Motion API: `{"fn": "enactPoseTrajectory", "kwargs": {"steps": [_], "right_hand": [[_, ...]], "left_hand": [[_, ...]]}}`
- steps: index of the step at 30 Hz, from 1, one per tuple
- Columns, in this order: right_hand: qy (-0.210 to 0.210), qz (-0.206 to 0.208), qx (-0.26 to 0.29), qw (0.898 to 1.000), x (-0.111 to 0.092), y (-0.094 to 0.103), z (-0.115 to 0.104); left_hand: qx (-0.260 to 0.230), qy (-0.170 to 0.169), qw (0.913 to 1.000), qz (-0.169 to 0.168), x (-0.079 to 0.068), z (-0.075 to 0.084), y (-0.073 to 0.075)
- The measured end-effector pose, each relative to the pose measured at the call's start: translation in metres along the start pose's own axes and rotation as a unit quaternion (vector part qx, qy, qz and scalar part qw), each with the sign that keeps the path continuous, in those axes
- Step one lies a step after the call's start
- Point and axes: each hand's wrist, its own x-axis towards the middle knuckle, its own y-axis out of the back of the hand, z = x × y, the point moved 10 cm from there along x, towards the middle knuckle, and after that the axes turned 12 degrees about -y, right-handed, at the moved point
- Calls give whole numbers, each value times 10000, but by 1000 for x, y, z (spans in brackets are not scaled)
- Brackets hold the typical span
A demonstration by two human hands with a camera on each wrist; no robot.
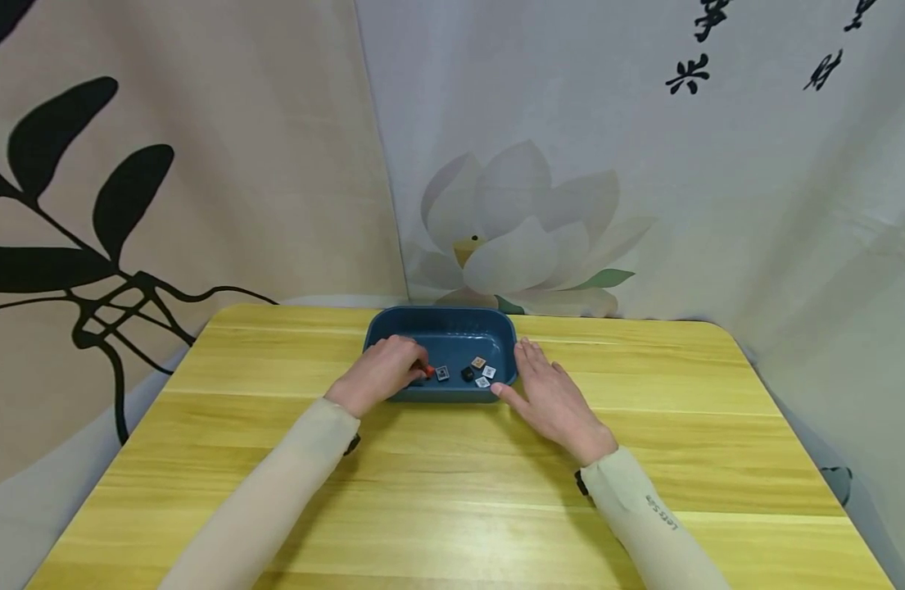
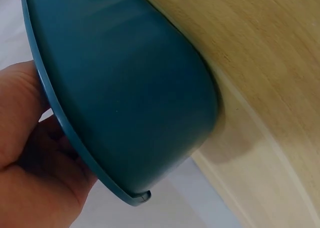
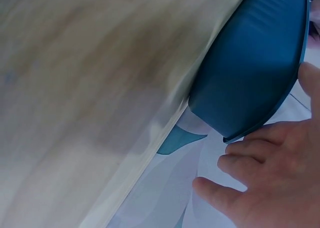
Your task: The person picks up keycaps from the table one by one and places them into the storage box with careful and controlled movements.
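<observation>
My left hand reaches over the left side of a dark blue tray, its fingers bent down inside. At its fingertips a small red-orange piece shows, pinched and partly covered. Just right of it lies a small dark square piece with a pale patterned top. In the left wrist view, the tray wall hides the fingertips of the left hand. My right hand rests with straight, spread fingers against the tray's right end, thumb at the near rim. The right wrist view shows that hand beside the rim.
Toward the tray's right half lie several small squares: a black piece, an orange-brown one and white ones. The tray stands at the far edge of a wooden table, before a printed cloth.
</observation>
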Motion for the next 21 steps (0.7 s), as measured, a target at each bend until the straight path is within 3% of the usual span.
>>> {"fn": "enactPoseTrajectory", "kwargs": {"steps": [5,13,21], "right_hand": [[20,14,1,10000,1,-1,-1],[-23,2,-29,10000,1,0,-1],[-153,-64,116,9998,-1,5,5]], "left_hand": [[185,10,9997,147,-6,1,4],[536,-99,9925,1094,-26,6,24],[635,-23,9842,1650,-45,11,42]]}}
